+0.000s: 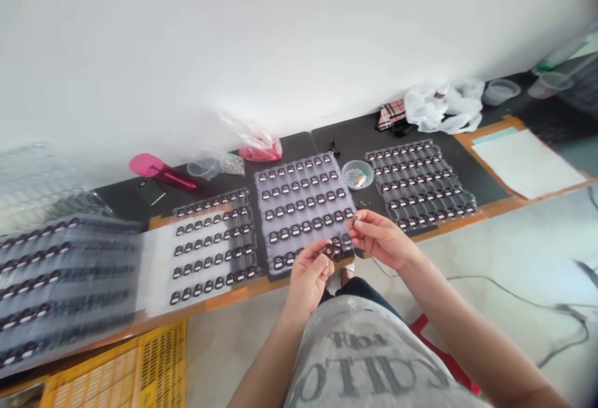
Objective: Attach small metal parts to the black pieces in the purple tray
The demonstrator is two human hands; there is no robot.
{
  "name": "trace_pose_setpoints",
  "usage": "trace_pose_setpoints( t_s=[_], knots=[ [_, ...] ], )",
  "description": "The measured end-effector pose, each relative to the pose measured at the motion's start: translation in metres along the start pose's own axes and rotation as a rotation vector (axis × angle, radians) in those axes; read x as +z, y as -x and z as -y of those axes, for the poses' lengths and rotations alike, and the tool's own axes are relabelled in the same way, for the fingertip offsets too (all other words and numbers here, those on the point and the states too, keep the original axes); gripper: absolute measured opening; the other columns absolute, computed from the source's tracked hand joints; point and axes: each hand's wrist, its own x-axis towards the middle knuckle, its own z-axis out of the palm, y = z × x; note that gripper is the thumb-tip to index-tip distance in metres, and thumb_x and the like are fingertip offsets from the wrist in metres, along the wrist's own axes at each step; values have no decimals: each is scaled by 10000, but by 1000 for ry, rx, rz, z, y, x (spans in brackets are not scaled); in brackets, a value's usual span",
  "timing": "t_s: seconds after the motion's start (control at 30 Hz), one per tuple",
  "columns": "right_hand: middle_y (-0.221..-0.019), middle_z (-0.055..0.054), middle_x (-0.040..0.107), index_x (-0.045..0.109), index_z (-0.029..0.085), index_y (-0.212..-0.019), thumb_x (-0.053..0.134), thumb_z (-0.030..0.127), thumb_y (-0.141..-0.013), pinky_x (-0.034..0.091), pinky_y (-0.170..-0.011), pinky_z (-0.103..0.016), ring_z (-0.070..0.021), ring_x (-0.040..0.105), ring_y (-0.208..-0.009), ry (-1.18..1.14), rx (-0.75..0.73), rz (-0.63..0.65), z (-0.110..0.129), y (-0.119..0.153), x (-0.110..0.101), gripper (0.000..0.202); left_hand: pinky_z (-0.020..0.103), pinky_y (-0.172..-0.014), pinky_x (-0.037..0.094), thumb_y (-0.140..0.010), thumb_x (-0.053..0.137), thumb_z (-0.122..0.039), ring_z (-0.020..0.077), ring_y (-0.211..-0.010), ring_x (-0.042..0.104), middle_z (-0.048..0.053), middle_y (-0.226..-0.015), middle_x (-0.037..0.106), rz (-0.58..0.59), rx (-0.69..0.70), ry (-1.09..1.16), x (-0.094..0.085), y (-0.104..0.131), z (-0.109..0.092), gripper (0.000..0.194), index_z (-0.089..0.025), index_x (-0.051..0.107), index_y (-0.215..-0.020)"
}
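Observation:
My left hand (311,277) pinches a small dark plastic part (333,251) with an opening in it, held over the front edge of the middle tray. Just to its right, my right hand (380,237) is closed, thumb against fingers, on a tiny piece (355,220) too small to name. Beneath and behind both hands lies the middle clear plastic tray (306,187), with rows of small black parts bearing white labels. A round clear tub (357,174) holding small bits and a coloured item stands behind my right hand.
Similar trays lie right (420,180) and left (215,243); a tall tray stack (70,283) stands far left. Along the wall are a pink object (161,170), a red bag (260,149) and white plastic bags (443,106). Below are a yellow crate (116,370) and floor cables (509,286).

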Motion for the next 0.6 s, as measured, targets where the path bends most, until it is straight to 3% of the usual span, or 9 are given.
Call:
trace_pose_setpoints(
  t_s=[0.3,0.47,0.6],
  knots=[
    [-779,22,624,561,189,-824,680,233,-721,507,-557,-162,-45,581,-602,129,-111,-18,-26,17,27,164,208,-510,291,-683,693,-215,38,-514,400,8,-701,578,85,-4,0,-23,12,-11,236,-178,665,-914],
    [-730,9,640,560,196,-833,658,274,-739,501,-513,-192,-74,583,-576,349,-252,-77,-31,28,30,156,216,-515,300,-679,698,-227,42,-518,411,11,-726,590,119,-22,-35,-25,12,-16,241,-183,666,-914],
    [-730,-3,650,611,174,-819,706,263,-682,522,-571,-216,-88,605,-608,430,-237,-121,-26,30,28,188,215,-514,297,-683,695,-222,48,-523,411,5,-685,575,148,-15,-64,-22,8,-17,239,-189,667,-917]
  ],
)
